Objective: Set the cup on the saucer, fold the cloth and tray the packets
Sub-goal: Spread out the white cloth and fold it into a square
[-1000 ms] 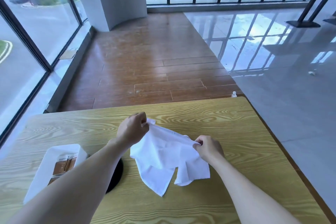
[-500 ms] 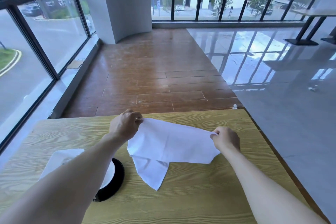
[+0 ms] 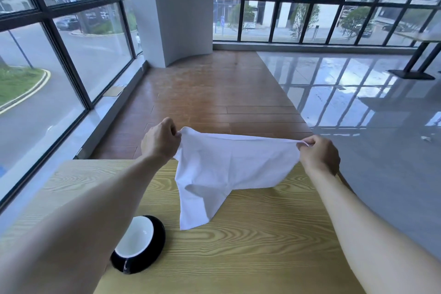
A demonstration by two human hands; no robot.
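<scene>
Two hands pinch the top corners of a white cloth [image 3: 229,169], one at each end. The left hand [image 3: 160,140] has its fingers curled and pressed onto the left corner; the right hand [image 3: 318,151] nips the right corner between thumb and fingers. The top edge runs nearly taut between them, held up over the far part of the wooden table [image 3: 262,246], while the lower part hangs in loose folds with one corner drooping toward the tabletop. Near the left forearm, a white cup [image 3: 134,237] sits on a black saucer [image 3: 152,249], partly hidden by the arm.
</scene>
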